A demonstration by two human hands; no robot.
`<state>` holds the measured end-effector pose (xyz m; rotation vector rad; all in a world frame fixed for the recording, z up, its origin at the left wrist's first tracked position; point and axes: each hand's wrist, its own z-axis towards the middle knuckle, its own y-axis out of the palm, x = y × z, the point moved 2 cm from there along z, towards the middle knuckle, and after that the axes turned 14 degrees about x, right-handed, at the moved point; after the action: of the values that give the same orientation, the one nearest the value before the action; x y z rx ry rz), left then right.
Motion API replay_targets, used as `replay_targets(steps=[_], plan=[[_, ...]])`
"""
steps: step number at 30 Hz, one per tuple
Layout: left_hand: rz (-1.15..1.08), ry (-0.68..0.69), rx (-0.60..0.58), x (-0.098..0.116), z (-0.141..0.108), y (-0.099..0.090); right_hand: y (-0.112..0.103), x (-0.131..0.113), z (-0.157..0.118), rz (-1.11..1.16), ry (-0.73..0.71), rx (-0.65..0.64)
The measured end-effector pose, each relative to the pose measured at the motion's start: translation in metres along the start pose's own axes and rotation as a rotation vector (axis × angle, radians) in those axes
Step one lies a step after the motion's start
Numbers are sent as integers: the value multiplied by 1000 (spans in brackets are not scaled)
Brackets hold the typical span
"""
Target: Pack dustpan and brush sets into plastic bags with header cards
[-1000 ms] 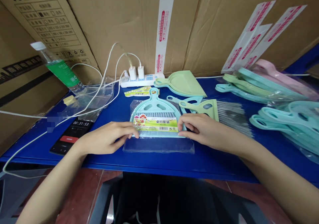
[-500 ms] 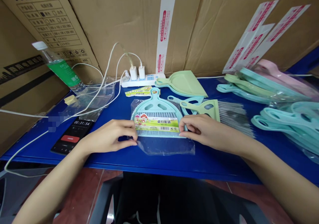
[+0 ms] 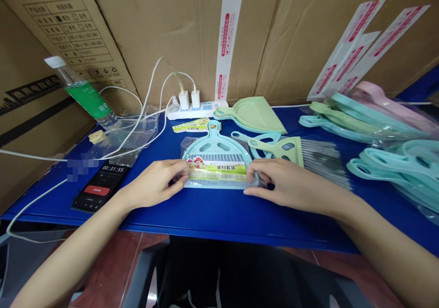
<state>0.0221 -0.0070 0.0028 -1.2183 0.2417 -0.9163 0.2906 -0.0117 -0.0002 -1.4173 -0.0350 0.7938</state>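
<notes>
In front of me a light blue dustpan [image 3: 213,139] lies flat in a clear plastic bag [image 3: 219,181], handle pointing away. A brush with grey bristles [image 3: 219,158] rests on it, partly under a printed label card [image 3: 229,167]. The bag's near flap is folded up over the card's lower part. My left hand [image 3: 161,182] is closed on the flap at the left corner, thumb below and fingers above. At the right corner my right hand [image 3: 274,177] pinches the same flap, with crumpled plastic showing between thumb and fingers.
Behind are a green dustpan [image 3: 255,111], a green brush [image 3: 281,150], and loose label cards [image 3: 194,125]. Bagged dustpans [image 3: 370,116] and blue brushes [image 3: 380,164] pile up at right. A phone [image 3: 101,187], bottle [image 3: 87,98], cables and power strip [image 3: 206,110] occupy the left and back.
The bag's near flap, which lay spread toward me on the table, is now folded up over the card's lower part. Both hands have stayed at the dustpan's near corners.
</notes>
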Motion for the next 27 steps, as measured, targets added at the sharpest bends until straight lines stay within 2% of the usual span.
replay_targets(steps=[9,13,21,27], plan=[[-54,-62,87,-3,3,8,9,3,3,-34,-32,75],[-101,-62,81,-4,4,8,6,0,3,-9,-35,75],[-205,-28,-14,1,2,4,1,-3,-1,156,-29,-55],[-175,-20,-1,1,2,6,5,-4,0,121,6,68]])
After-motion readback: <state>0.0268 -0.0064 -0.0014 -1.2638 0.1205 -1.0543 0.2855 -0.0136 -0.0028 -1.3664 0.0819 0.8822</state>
